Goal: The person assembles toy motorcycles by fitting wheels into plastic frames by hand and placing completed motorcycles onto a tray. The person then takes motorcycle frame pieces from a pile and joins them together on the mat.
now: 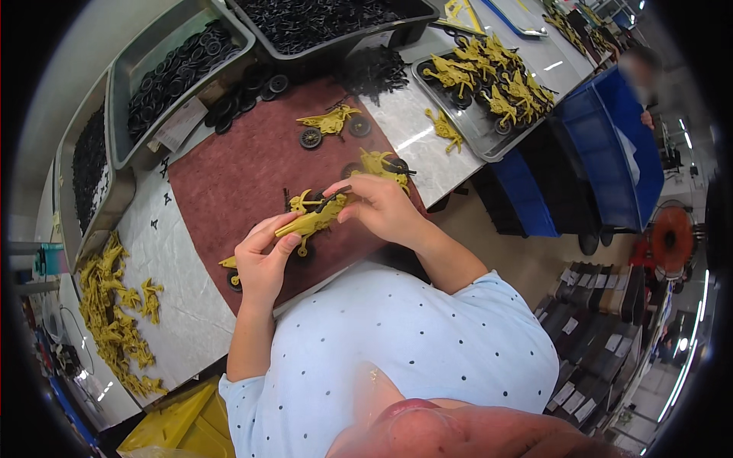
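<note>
over the maroon cloth (217,179), your left hand (264,258) and right hand (384,209) both grasp a yellow toy motorbike (313,221) between bent fingers.

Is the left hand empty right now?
No, the left hand pinches one end of a yellow toy motorcycle body above the red mat.

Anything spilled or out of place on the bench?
Two minor things: a few small black parts lie scattered on the bench left of the red-brown cloth, and one yellow piece sits beside the clear tray, outside its heap. Either may be deliberate.
</note>
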A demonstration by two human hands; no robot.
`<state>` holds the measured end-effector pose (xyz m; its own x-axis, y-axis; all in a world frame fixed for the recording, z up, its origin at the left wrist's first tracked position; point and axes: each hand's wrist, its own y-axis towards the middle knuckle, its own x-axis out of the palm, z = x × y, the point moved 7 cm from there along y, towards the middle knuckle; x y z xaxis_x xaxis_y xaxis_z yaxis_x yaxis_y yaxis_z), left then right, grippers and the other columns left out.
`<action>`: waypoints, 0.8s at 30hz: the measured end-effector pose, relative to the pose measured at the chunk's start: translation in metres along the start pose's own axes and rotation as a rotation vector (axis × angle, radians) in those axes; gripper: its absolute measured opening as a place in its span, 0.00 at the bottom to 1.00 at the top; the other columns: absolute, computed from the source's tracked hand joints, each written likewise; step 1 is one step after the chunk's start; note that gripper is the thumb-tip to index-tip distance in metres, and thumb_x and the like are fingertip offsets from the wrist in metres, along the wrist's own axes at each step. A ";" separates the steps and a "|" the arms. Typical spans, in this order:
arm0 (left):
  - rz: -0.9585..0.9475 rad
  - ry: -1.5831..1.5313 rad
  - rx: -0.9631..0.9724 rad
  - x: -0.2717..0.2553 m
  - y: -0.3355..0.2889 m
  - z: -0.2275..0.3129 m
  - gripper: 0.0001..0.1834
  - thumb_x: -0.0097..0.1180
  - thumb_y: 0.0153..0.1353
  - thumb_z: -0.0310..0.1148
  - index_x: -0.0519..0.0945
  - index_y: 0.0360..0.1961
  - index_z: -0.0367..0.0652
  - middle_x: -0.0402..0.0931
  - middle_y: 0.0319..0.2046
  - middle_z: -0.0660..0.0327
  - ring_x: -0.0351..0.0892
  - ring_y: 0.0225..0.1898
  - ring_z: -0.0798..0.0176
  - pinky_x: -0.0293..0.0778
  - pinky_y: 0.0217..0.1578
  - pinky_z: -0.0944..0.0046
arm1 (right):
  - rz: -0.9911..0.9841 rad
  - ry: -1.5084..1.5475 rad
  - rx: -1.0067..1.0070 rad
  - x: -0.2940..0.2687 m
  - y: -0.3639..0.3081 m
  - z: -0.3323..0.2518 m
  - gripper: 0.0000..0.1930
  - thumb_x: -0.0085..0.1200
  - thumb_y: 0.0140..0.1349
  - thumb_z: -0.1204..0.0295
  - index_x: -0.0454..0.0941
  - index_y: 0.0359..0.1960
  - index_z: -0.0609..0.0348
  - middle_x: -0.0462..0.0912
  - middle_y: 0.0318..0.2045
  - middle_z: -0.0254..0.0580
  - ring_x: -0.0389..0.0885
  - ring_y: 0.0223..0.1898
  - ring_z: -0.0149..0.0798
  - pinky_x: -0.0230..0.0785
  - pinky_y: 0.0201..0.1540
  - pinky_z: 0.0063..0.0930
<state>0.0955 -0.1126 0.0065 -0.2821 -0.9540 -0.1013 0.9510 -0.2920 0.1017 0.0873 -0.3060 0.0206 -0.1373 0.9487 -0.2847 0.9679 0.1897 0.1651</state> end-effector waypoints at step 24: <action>-0.092 0.083 0.428 0.018 0.010 0.053 0.13 0.65 0.53 0.29 0.84 0.40 0.34 0.82 0.39 0.54 0.81 0.43 0.55 0.74 0.46 0.59 | 0.137 0.119 -0.301 -0.015 -0.016 -0.001 0.15 0.56 0.55 0.85 0.78 0.46 0.65 0.80 0.43 0.45 0.79 0.44 0.38 0.76 0.41 0.25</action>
<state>0.0927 -0.1363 0.0580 -0.3351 -0.9193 -0.2063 0.7793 -0.3935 0.4877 0.0740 -0.3228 0.0232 -0.0514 0.9899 -0.1319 0.8761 0.1081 0.4699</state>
